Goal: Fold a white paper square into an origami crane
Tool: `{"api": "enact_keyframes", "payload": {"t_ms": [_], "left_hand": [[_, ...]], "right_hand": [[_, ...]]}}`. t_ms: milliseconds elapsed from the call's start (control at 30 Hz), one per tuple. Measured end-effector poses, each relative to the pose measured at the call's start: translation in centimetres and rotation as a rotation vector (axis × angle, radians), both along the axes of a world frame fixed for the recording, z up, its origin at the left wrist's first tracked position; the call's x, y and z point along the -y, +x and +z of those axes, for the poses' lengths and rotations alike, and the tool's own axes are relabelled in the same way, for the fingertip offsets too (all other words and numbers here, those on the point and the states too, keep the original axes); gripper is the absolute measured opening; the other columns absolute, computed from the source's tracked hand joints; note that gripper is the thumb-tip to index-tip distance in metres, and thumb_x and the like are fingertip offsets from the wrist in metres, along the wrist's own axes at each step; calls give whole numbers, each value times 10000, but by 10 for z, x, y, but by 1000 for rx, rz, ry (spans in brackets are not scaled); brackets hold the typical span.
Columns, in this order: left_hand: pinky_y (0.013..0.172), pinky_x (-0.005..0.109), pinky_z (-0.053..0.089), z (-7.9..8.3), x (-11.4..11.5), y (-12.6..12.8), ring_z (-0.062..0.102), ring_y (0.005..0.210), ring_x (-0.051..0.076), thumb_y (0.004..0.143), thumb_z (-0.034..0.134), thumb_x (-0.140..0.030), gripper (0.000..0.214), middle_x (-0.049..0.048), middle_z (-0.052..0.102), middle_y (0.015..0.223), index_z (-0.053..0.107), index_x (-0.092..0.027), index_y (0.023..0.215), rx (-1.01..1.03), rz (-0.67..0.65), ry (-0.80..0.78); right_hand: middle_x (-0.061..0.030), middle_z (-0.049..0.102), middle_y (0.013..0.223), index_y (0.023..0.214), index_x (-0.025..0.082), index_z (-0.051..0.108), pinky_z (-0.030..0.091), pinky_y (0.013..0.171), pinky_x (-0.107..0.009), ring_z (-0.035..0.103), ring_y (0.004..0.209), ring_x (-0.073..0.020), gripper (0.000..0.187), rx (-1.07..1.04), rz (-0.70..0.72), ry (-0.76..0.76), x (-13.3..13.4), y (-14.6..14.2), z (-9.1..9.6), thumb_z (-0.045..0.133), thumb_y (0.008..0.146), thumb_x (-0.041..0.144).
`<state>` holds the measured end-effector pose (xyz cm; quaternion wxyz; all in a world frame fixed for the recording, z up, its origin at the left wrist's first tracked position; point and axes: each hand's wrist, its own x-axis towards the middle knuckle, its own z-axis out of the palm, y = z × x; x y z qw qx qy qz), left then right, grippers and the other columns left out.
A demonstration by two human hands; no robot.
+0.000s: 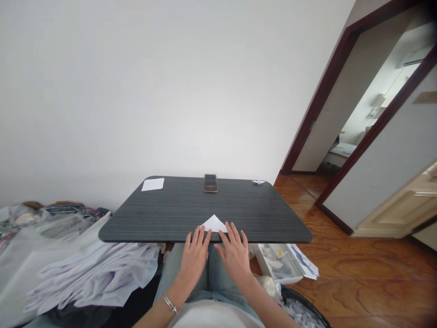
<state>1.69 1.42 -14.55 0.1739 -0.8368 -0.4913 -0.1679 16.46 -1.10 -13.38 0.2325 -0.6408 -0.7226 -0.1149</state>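
A sheet of white paper (214,223), folded into a triangle, lies flat near the front edge of the dark table (177,205), its point facing the wall. My left hand (195,253) rests on its left corner with the fingers stretched out. On the right corner lies my right hand (235,255), fingers spread and flat. Both hands press from above rather than grasp, and their fingertips cover the two lower corners.
A white paper sheet (153,184) is at the table's back left. A phone (210,183) stands at the back middle, and a small folded paper piece (258,181) lies back right. Clothes (99,273) are heaped at left; a white box (280,264) sits below right.
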Motion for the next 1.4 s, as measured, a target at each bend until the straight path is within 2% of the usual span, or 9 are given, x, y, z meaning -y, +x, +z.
{"api": "enact_keyframes", "payload": {"t_ms": [167,300,567,833,1000,1233,1400], "left_hand": [[996,440,317,-5,0,11,388,1245,243,872,395,-177,435,89,462,1355,427,-200,1304,-6,-14,-2],[947,442,350,-3,1,4,447,1180,247,874,387,-151,432,83,498,1322,432,-213,1299,-22,0,-19],[915,448,341,0,0,-25,466,1140,264,876,362,-120,427,109,525,1287,457,-192,1286,-6,31,24],[901,451,335,1,-2,-41,484,1130,278,864,362,-101,440,113,525,1293,468,-188,1282,16,70,18],[900,455,337,2,-2,-45,476,1142,280,863,357,-94,441,121,519,1297,464,-168,1285,-1,79,13],[903,454,344,7,-4,-44,482,1144,278,841,388,-82,438,122,528,1286,506,-199,1246,-7,103,-5],[922,442,341,10,0,-39,477,1149,270,858,380,-140,400,122,527,1288,514,-160,1234,48,110,0]], "right_hand": [[-108,524,1275,1185,243,535,240,998,-481,428,1192,-267,327,-49,38,6,-3,-8,-1,499,872,330],[-97,576,1168,1172,261,538,277,968,-472,495,1082,-255,314,-72,39,-7,-1,-2,0,508,867,332],[-104,580,1132,1145,200,543,266,963,-462,498,1059,-251,286,-88,8,30,4,13,-5,475,884,297],[-121,610,1088,1111,174,570,289,927,-436,529,1019,-255,281,-72,-4,101,8,30,-8,439,897,300],[-115,620,1080,1103,162,579,302,912,-415,541,1012,-244,280,-58,-15,125,9,33,-8,446,892,290],[-112,623,1085,1091,173,589,308,905,-402,548,1010,-234,269,-59,-15,148,7,37,-13,437,894,276],[-111,615,1103,1097,182,591,309,908,-401,536,1029,-237,270,-50,6,139,7,40,-13,439,893,271]]}}
